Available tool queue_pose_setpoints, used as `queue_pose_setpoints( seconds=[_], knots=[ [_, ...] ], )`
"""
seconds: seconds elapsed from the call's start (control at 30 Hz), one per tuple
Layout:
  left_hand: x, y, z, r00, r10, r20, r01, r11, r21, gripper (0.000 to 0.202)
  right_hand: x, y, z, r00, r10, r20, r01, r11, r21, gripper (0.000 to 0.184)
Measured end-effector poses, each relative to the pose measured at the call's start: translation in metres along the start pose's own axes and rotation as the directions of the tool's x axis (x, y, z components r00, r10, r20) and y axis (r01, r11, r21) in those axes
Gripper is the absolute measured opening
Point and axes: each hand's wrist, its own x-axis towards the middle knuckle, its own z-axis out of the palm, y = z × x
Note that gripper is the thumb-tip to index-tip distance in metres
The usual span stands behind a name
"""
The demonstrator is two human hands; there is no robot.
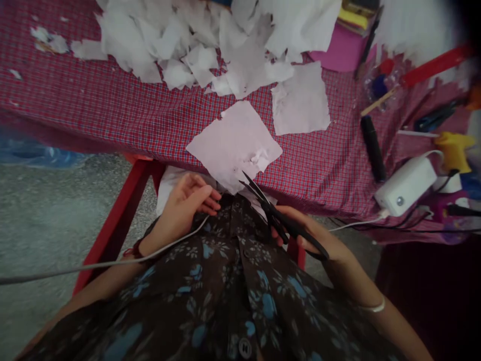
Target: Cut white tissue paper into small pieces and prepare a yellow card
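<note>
Gripping scissors in right hand, holding left hand half-open (seemingly empty). Likely preparing to cut; next needs paper steadied.

Scissors black; paper whitish; tablecloth red-checked; shirt dark, blue-flowered.

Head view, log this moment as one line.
right hand: holds black scissors, blades parted | left hand: loosely curled, nothing visible held | nearest paper sheet: on checked tablecloth, near blades
</note>
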Motion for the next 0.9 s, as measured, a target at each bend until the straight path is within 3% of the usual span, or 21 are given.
queue_pose_setpoints(
  seconds=[0.07,0.2,0.37,0.57,0.73,0.83,0.9],
  knots=[
    [0.006,-0.006,-0.001,0.996,-0.044,0.072,0.045,0.999,-0.011,0.032,0.003,-0.004,0.000,1.000,0.011,0.015,-0.010,1.000,-0.021,0.074],
    [0.016,-0.009,0.007,0.986,-0.011,0.165,0.016,0.999,-0.030,0.036,0.011,-0.011,0.000,0.998,0.050,0.035,-0.048,0.997,-0.053,0.077],
    [0.019,-0.001,0.016,0.992,-0.054,0.115,0.051,0.998,0.032,0.026,0.020,-0.018,0.002,0.998,0.070,-0.005,-0.070,0.996,-0.046,0.077],
    [0.019,0.000,0.009,0.991,-0.069,0.111,0.057,0.992,0.110,0.023,0.025,-0.024,0.007,0.989,0.124,-0.082,-0.123,0.992,0.012,0.077],
    [0.020,-0.003,0.005,0.991,-0.062,0.118,0.051,0.994,0.095,0.024,0.024,-0.027,0.009,0.982,0.155,-0.111,-0.156,0.988,-0.005,0.065],
    [0.020,-0.003,0.003,0.992,-0.047,0.121,0.037,0.996,0.077,0.022,0.024,-0.029,0.008,0.984,0.154,-0.085,-0.157,0.987,-0.037,0.070],
    [0.020,-0.002,0.002,0.990,-0.040,0.139,0.032,0.998,0.059,0.019,0.025,-0.033,0.007,0.986,0.165,-0.008,-0.165,0.984,-0.065,0.077]
  ],
)
